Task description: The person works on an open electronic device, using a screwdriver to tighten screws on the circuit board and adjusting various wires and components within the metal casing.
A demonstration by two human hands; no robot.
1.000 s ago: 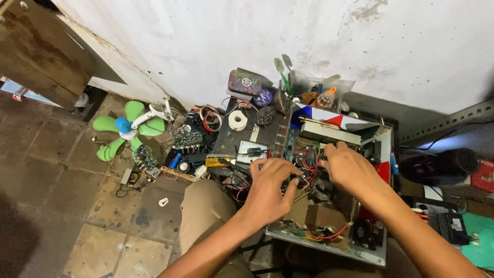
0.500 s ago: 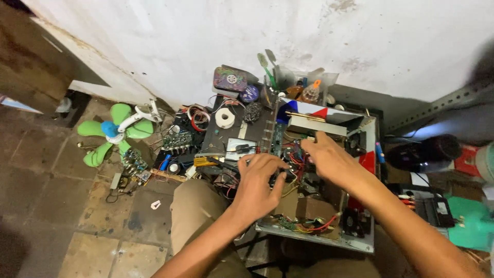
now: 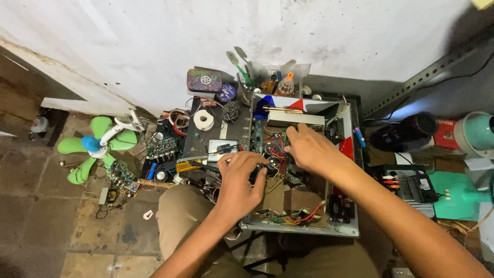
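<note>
Clearly, both hands' fingertips vanish among tangled wires [image 3: 278, 154] inside the open chassis [image 3: 303, 229].

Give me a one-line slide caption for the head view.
Both hands, left hand and right hand, work among wires inside an open electronics chassis, green fan nearby.

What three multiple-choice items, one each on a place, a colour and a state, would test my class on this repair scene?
1. Where does the small fan lie?
A. on the floor left of the open chassis
B. inside the chassis
C. on the wall

2. What colour are the fan's blades?
A. red
B. green
C. black

3. What is the state of the chassis?
A. lid shut
B. wrapped
C. open, wiring exposed

Answers:
1 A, it lies on the tiles to the left.
2 B, green blades around a blue hub.
3 C, the left hand and right hand reach among bare wires.
</note>
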